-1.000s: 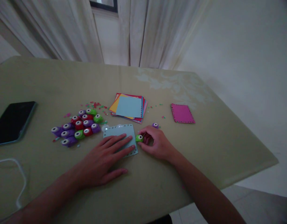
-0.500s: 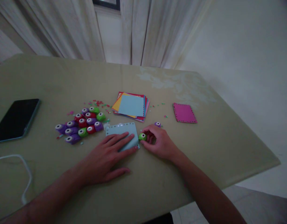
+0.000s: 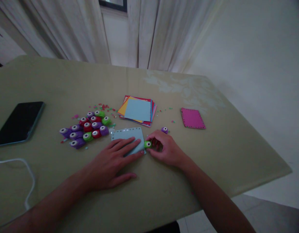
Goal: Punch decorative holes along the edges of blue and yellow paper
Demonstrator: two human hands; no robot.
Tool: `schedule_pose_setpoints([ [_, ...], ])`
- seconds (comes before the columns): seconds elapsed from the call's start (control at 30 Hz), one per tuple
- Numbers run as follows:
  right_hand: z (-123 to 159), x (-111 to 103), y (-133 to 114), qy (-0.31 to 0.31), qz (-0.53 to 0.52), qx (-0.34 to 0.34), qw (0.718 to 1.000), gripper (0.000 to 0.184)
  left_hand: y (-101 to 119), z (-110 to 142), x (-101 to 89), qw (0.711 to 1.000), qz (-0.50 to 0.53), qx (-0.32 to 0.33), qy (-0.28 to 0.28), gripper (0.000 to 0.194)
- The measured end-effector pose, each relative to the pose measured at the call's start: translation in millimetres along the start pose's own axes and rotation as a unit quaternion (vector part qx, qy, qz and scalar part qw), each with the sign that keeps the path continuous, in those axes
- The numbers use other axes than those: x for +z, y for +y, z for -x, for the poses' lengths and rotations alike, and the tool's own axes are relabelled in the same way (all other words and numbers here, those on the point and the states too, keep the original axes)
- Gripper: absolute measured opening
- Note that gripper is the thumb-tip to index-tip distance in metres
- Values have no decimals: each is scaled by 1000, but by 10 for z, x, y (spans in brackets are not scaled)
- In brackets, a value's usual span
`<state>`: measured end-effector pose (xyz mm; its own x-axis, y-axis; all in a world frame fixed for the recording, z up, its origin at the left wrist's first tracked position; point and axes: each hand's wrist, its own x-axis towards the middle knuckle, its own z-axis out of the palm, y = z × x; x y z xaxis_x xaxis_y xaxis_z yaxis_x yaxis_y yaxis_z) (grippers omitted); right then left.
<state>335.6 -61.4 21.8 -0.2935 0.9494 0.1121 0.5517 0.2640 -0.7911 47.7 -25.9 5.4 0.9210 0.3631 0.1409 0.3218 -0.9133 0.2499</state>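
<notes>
My left hand lies flat with fingers spread on a light blue paper card, pressing it to the table. Small punched holes run along the card's top edge. Between the thumb and fingers of my right hand is a green craft paper punch, set against the card's right edge. Just beyond that hand stands a purple paper punch. Left of the card sits a cluster of several purple, red and green punches.
Behind the card lies a stack of coloured paper squares. A pink card with a punched border rests to the right. At the left are a dark tablet and a white cable. Tiny paper bits are scattered about.
The green punch has shifted very slightly at the card's right edge, with my right hand still around it. My left hand stays in place on the card. The camera view has moved a little.
</notes>
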Motion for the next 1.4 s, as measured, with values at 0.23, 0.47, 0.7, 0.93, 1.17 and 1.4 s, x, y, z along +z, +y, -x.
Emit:
schedule_pose_setpoints([
  [0.23,-6,-25,22,-19,6,-5,1000,26,3,5,2,1000,22,-8,-2,71],
  [0.47,-15,-48,41,-31,-4,-13,999,24,4,-8,11,1000,8,-5,-10,69],
  [0.7,-24,-32,56,-38,-7,-12,999,27,3,-11,16,1000,11,-5,-1,68],
  [0.93,-17,-2,59,-23,-7,4,1000,31,14,-13,6,1000,20,-1,11,62],
  [1.17,-38,6,68,-22,-8,12,1000,29,9,-25,12,1000,16,4,21,64],
  [1.4,-37,2,64,-18,-7,12,1000,28,9,-16,26,1000,12,5,26,63],
])
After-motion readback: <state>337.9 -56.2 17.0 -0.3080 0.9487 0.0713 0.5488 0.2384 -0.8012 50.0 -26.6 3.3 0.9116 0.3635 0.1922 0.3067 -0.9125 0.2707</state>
